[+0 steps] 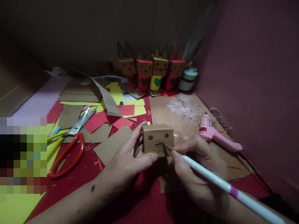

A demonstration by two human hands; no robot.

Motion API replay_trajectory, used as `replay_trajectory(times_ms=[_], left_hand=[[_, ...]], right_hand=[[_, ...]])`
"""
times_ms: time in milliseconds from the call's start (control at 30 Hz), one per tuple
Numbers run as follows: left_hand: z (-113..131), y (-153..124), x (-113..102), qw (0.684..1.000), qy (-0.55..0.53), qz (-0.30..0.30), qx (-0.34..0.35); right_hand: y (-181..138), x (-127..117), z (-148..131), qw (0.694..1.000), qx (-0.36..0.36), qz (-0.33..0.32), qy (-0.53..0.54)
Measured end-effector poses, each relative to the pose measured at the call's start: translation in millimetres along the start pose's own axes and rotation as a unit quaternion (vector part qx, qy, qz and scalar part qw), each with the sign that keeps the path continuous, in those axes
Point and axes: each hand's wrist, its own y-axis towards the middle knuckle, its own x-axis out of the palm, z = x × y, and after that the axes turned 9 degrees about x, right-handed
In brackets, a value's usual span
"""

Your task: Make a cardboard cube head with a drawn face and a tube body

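Note:
My left hand (127,160) grips a small brown cardboard box (158,139) by its left side and lower front. The box front bears two drawn dot eyes and a dark mouth line. My right hand (198,165) pinches a long white pen with a pink band (219,182). Its tip touches the box front at the mouth line. Both hands hover just above a red surface (77,177) and a cardboard sheet (184,115).
Red-handled scissors (70,146) lie at left among red, yellow and brown paper scraps. A pink glue gun (216,137) rests on the cardboard sheet at right. Several box-headed cardboard figures (151,70) and a white jar (188,79) stand at the back. A dark red wall (257,77) closes the right.

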Motion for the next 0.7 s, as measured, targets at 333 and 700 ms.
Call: replay_trajectory(times_ms=[333,700], left_hand=[[1.1,1.8,0.5,1.000,0.011,-0.004,0.003],[3.9,-1.3,2.7,1.000,-0.005,0.005,-0.005]], right_hand=[[-4.4,-0.9,4.6,1.000,0.007,-0.020,0.008],[-4.1,-1.9,4.9,0.999,-0.009,-0.040,0.001]])
